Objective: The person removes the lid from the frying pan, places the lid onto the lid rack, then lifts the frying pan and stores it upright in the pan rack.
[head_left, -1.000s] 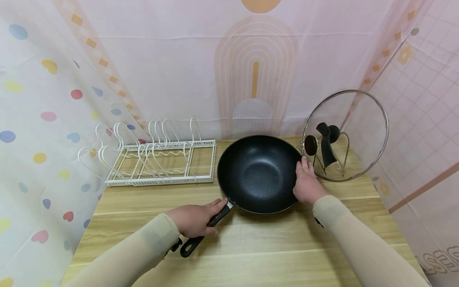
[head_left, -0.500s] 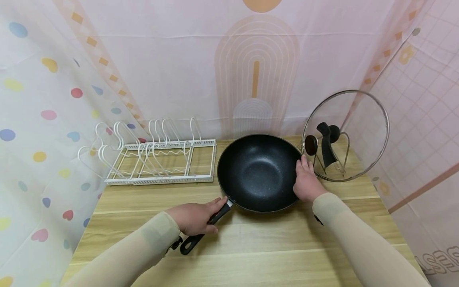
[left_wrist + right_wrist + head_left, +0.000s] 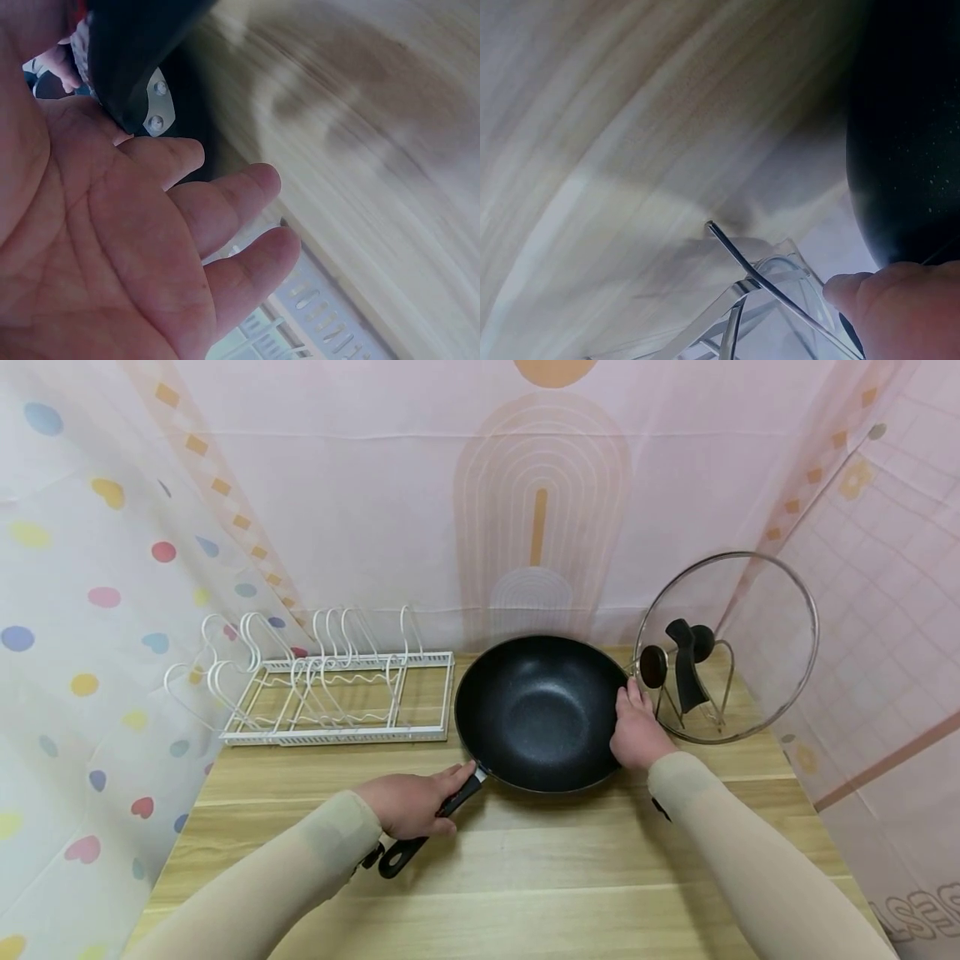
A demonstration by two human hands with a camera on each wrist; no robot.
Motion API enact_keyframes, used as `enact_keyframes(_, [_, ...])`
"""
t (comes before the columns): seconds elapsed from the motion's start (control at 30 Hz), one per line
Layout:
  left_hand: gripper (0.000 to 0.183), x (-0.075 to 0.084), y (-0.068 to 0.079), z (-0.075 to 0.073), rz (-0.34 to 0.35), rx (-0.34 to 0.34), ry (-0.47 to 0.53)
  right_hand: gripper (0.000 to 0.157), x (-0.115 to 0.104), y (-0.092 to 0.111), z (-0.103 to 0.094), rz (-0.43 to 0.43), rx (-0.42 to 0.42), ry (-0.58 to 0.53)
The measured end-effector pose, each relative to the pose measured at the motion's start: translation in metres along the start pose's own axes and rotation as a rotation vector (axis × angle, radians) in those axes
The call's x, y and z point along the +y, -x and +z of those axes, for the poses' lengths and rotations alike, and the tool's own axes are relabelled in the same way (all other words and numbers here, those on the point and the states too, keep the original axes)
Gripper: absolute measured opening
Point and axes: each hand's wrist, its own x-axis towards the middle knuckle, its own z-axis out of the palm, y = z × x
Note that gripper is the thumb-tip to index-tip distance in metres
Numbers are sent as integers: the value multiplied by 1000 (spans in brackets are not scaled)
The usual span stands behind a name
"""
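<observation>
A black wok (image 3: 546,714) sits on the wooden table, its long handle (image 3: 397,857) pointing to the near left. My left hand (image 3: 408,806) holds that handle close to its metal neck, between thumb and index finger. In the left wrist view, the other fingers (image 3: 232,202) stretch out past the handle, over the table. At the wok's right side, my right hand (image 3: 637,731) rests against the rim with straight fingers. Part of the wok's right edge is hidden behind those fingers. The right wrist view shows fingertips (image 3: 847,289) by the wok's dark side.
A white wire rack (image 3: 360,737) with several upright loops stands left of the wok. To the right, a glass lid (image 3: 813,627) leans upright on a metal stand (image 3: 729,672), close to my right hand. Patterned curtains (image 3: 360,518) enclose the table's back and sides.
The wok has slid slightly away toward the back curtain, and both hands have moved along with it. The rack and lid stay put; the head view shifts a little.
</observation>
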Motion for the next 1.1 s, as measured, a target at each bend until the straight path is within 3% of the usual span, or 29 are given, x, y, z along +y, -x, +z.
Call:
enact_keyframes(0.47, [92,0,-5,-11,-28,16,-12,80,-1,-14,-7,7,-16,-13])
enact_keyframes(0.7, [88,-7,9,-9,-23,44,-10,80,-6,4,-5,26,32,-95])
enact_keyframes(0.9, [78,-19,18,-2,36,59,119,81,-16,20,5,42,58,-110])
enact_keyframes(1.1, [63,-25,19,6,109,28,386,80,-17,18,11,47,66,-101])
